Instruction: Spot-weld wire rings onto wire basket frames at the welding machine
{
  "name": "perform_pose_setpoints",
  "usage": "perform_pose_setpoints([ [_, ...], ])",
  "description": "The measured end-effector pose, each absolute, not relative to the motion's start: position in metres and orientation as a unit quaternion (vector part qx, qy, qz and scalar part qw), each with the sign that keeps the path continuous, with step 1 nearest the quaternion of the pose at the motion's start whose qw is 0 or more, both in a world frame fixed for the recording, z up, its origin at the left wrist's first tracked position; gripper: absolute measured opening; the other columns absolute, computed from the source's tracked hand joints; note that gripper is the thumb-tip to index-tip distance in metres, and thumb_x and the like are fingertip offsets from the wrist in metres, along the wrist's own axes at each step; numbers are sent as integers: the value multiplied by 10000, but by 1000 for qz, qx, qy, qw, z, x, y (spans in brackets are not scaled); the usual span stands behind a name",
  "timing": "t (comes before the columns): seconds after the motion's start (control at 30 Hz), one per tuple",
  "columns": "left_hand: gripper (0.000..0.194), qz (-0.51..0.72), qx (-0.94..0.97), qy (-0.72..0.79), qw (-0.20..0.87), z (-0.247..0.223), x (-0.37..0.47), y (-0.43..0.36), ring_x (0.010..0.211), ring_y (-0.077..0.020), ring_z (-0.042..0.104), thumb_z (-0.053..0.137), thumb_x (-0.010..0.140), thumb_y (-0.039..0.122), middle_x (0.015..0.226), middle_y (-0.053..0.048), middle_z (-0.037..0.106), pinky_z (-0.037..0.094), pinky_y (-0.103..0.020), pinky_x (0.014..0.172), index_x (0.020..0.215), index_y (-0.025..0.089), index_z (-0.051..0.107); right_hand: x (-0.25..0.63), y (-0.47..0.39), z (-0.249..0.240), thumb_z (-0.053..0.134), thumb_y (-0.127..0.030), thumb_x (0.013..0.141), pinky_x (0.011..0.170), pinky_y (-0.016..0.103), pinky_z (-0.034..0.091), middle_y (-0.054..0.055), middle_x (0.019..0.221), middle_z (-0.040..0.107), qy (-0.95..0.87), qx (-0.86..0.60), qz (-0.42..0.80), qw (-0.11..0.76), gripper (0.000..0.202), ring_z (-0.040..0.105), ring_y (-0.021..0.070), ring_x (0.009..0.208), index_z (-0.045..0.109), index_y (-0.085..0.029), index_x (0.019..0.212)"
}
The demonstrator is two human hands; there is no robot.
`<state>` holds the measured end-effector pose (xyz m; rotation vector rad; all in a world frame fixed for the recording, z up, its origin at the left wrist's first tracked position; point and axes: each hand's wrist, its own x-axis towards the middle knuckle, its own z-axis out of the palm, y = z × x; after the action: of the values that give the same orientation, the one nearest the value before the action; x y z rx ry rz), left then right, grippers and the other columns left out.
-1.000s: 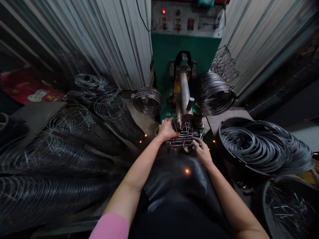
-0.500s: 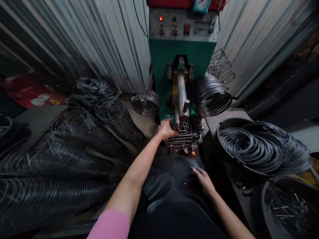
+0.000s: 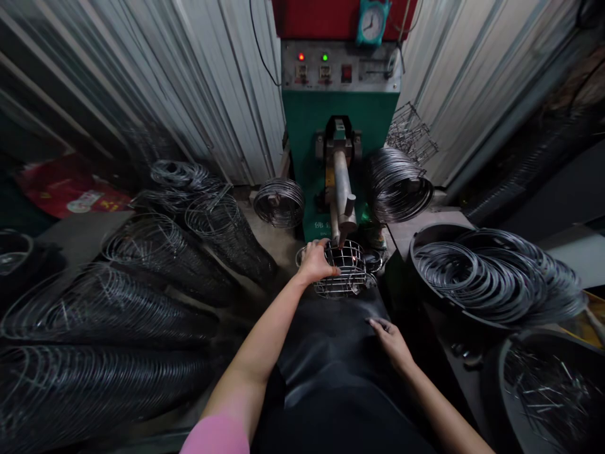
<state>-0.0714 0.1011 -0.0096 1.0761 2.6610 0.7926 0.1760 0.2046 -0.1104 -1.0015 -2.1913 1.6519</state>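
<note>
A round wire basket (image 3: 338,287) sits at the lower tip of the machine's metal arm (image 3: 342,183). My left hand (image 3: 316,261) grips the basket's left side, thumb toward the front and fingers behind. Over the dark apron (image 3: 326,340), my right hand (image 3: 388,337) is closed, with thumb and fingers pressed together; a small dark thing may be at the fingertips, too small to make out. It is apart from the basket.
The green machine (image 3: 307,120) stands ahead, with wire coils (image 3: 399,184) beside it. Stacked wire baskets (image 3: 108,302) fill the left. At right are a tub of wire rings (image 3: 449,271) and a tub of short wire pieces (image 3: 543,391).
The sparks around the basket are gone. A green light now shows beside the red one. The view has tilted up a little; my left hand still grips the basket.
</note>
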Motion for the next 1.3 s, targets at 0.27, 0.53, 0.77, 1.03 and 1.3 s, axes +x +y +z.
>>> perform_pose_setpoints([
  [0.27,623,391,391,810,196,-9,-111,97,902,-214,554,575,669,635,960,-56,611,431,-301,789,1095,181,573,64,274,-24,516,-419,811,827,355,470,96,975,655,-875,-128,380,271,305,606,230,910,700,-210,938],
  [0.53,470,378,352,829,213,-21,-138,118,568,-128,445,515,698,647,559,25,496,306,-240,518,676,185,600,-39,316,-24,572,-399,762,740,314,484,40,758,673,-919,-94,371,96,273,610,214,790,703,-160,783],
  [0.77,481,365,345,845,183,-23,-132,115,636,-154,510,480,729,664,634,12,577,337,-249,559,758,211,637,-27,320,-23,587,-541,678,661,283,474,27,727,654,-869,-78,489,17,431,582,189,701,684,-132,775],
  [1.03,389,325,298,895,72,-16,-148,121,1086,-276,503,399,861,505,1121,-80,605,393,-425,873,1003,224,627,-46,315,-24,531,-415,691,692,305,461,46,731,646,-888,-125,432,100,294,569,214,757,648,-146,708],
  [1.3,260,427,414,753,281,-49,-136,41,940,-173,601,614,759,274,986,-32,675,440,-265,866,990,157,640,-31,336,-15,554,-565,676,657,291,449,50,742,643,-909,-84,406,43,445,566,209,722,655,-139,759],
])
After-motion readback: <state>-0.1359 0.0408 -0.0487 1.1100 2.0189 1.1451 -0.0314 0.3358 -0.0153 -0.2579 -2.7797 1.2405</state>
